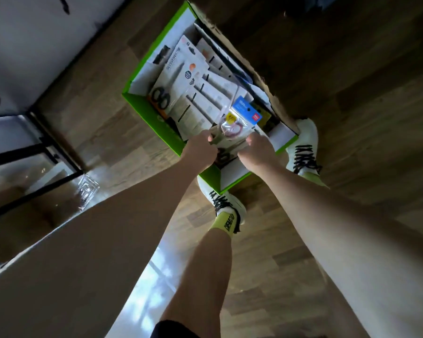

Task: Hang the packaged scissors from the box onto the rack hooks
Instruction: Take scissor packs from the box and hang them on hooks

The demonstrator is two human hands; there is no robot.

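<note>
A green cardboard box [149, 115] lies open on the wooden floor, filled with several packaged scissors on white cards [181, 76]. On top at the near end is a clear packet with a blue header card [246, 112]. Both my hands reach down into the near end of the box. My left hand [200, 148] pinches the edge of a packet at its left side. My right hand [258, 150] curls its fingers on the packets' right side, just below the blue-header packet. What exactly lies under the fingers is hidden.
The black metal rack frame [47, 147] with a white panel and black hooks [64, 6] stands to the left. A clear plastic item [87, 191] lies on the floor by the rack foot. My white shoes [303, 147] stand against the box.
</note>
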